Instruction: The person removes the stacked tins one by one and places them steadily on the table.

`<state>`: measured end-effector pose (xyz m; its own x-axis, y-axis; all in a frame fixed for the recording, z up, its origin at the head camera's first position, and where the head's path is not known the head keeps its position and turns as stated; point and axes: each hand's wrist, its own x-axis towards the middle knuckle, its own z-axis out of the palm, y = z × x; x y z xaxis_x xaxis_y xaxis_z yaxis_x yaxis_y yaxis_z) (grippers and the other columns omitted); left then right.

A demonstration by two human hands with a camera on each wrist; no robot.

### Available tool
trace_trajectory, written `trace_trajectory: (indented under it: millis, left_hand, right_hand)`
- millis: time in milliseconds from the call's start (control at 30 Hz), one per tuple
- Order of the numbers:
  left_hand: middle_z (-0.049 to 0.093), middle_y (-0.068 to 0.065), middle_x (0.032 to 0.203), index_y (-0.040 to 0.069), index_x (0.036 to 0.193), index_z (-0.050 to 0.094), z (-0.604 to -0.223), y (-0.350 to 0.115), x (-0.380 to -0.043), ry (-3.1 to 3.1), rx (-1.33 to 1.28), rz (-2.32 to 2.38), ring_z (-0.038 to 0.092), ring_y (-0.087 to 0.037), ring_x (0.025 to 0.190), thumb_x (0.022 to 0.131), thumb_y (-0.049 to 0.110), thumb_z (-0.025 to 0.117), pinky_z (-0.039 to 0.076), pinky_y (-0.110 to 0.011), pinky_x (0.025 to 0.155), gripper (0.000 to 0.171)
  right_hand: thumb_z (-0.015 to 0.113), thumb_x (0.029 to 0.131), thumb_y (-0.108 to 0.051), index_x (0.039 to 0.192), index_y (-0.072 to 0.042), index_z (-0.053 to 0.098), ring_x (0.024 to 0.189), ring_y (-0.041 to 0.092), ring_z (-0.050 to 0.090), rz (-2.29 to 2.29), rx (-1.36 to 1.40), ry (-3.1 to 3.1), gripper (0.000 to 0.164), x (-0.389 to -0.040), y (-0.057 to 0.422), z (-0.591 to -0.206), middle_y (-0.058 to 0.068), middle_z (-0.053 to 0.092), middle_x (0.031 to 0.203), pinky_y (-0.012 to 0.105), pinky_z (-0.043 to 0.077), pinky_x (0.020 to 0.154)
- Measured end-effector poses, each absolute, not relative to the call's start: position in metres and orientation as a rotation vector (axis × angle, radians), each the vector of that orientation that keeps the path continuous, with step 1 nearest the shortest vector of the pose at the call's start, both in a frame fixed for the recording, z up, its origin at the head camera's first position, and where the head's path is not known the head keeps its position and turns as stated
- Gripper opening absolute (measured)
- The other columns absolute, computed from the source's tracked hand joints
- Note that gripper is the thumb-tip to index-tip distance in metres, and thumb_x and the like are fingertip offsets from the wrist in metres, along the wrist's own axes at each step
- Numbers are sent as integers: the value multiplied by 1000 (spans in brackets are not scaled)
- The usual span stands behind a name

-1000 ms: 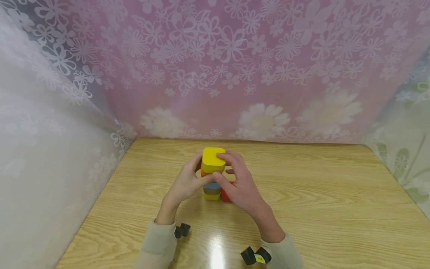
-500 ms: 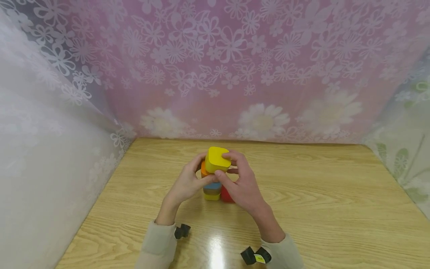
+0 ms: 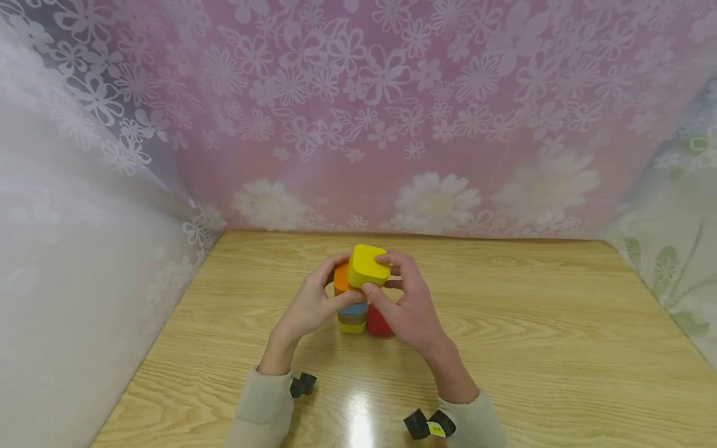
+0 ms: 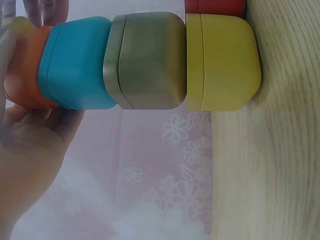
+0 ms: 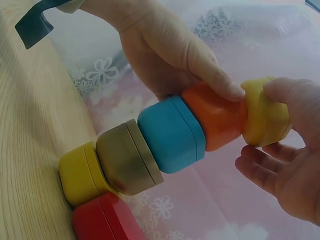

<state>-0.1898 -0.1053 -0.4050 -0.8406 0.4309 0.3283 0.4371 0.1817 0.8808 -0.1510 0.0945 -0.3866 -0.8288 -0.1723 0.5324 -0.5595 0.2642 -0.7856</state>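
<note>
Curtain: purple-pink with white flowers, hanging behind the table.
Table: pale wood-grain top; a light glare lies near the front.
Sleeves: pale, one at each wrist, both over the table.
Stack: stands upright on the table — from the bottom, base yellow block, bronze block, blue block, orange block. Each of the lower three shows a seam.
Left hand: grasps the orange block, thumb across the near side, fingers round the far side.
Right hand: pinches the top yellow block, thumb low on the near side, a finger on the upper face; other fingers are bent beneath it.
Top yellow block: over the orange block, offset toward the right hand — contact between their faces cannot be confirmed.
Red block: on the table, just beside the base yellow block, partly hidden by the right hand in the head view.
Black mounts: one at each cuff.
Label: yellow, on the right mount; lettering illegible.
</note>
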Motion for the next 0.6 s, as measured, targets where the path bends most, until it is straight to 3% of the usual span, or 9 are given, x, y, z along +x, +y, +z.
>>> trace_trajectory:
  millis: [600]
  left_hand:
    - [52,-5,141,10,146,44,-403,-105,-190,-2424,-878,-1764,55,-22,122,89,18,76,45,-44,104,66]
  right_hand:
    - [71,91,-6,127,-4,49,105,31,58,1582,644,-2210,42,-154,105,-388,12,49,135,47,54,87]
